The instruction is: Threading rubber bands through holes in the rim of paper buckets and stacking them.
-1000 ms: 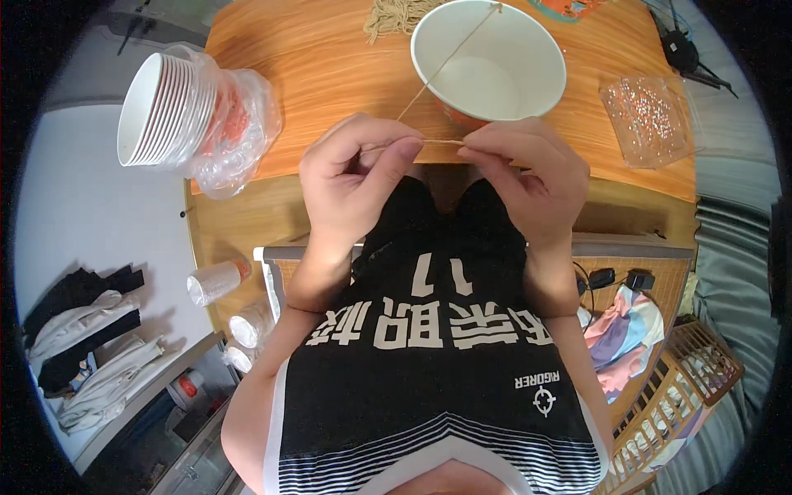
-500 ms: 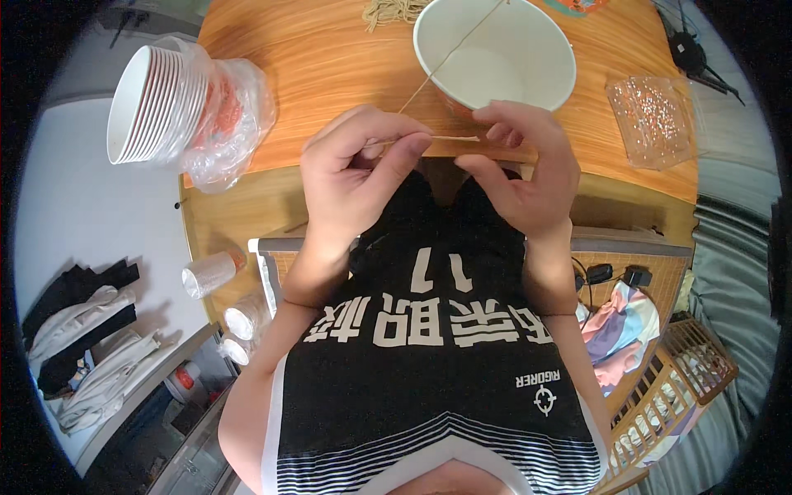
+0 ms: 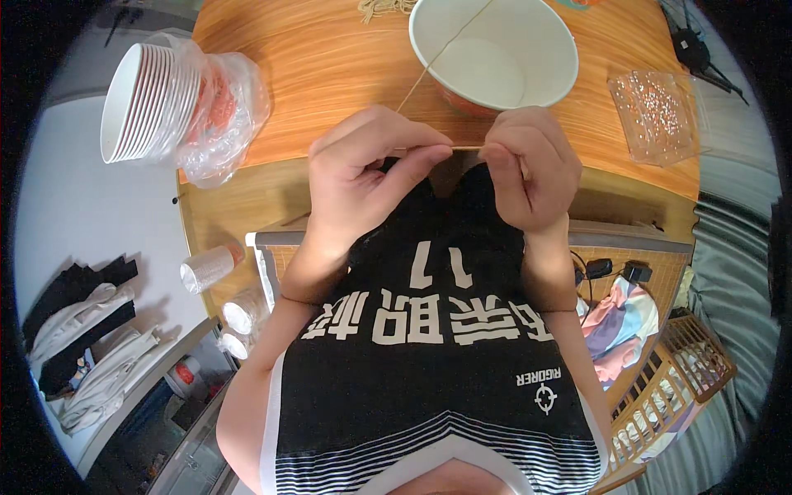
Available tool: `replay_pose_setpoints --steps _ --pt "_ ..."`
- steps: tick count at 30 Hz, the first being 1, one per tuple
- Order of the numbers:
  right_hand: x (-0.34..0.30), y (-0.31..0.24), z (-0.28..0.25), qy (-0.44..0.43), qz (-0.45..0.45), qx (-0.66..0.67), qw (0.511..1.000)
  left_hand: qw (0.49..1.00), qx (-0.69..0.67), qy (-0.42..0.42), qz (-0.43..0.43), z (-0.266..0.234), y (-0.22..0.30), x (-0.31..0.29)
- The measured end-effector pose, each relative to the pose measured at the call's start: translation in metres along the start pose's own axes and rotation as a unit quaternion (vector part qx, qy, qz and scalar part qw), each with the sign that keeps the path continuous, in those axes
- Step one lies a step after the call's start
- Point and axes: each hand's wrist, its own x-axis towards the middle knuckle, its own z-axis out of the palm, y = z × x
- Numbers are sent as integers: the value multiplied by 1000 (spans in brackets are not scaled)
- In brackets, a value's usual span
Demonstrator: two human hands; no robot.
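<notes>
A thin tan string [image 3: 429,69] runs from the far edge of view, across the mouth of a large white paper bucket [image 3: 474,78], down to my left hand [image 3: 363,161]. That hand pinches it between thumb and fingertips. My right hand [image 3: 532,165] is closed on the string's short end, its thumb pressed against the curled fingers. A short taut stretch of string shows between the two hands. Both hands are just off the table's near edge, above my lap. More tan string lies in a loose bundle [image 3: 386,8] at the far side.
On the wooden table [image 3: 330,82], a plastic-wrapped stack of white paper buckets [image 3: 136,103] lies at left. A clear tray of small beads [image 3: 653,115] sits at right. Wrapped cups [image 3: 210,268] lie below left. A slatted wooden basket [image 3: 660,404] with cloth stands at lower right.
My right hand has moved in toward the left one and closed from an open pose onto the string's end. My left hand has shifted slightly right, still pinching the string.
</notes>
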Motion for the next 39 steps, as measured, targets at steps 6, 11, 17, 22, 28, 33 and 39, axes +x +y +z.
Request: replay_pose_setpoints --steps 6,11,17,22,28,33,39 --pt "-2 0 -2 6 47 -4 999 992 83 -7 99 5 -1 0" --pt "1 13 -10 -13 -9 -63 998 984 133 38 114 13 -4 -2" --pt "22 22 -37 -73 -89 -261 958 970 203 60 123 19 -19 -4" --pt "18 25 -35 -161 -53 -308 936 967 212 57 131 24 -22 -4" --pt "25 16 -32 -152 -17 -247 957 958 202 118 163 20 -17 0" --pt "27 6 -27 -160 -21 -250 955 963 191 122 146 9 -10 3" --pt "18 3 -21 -143 -12 -251 957 981 120 128 84 6 -10 1"
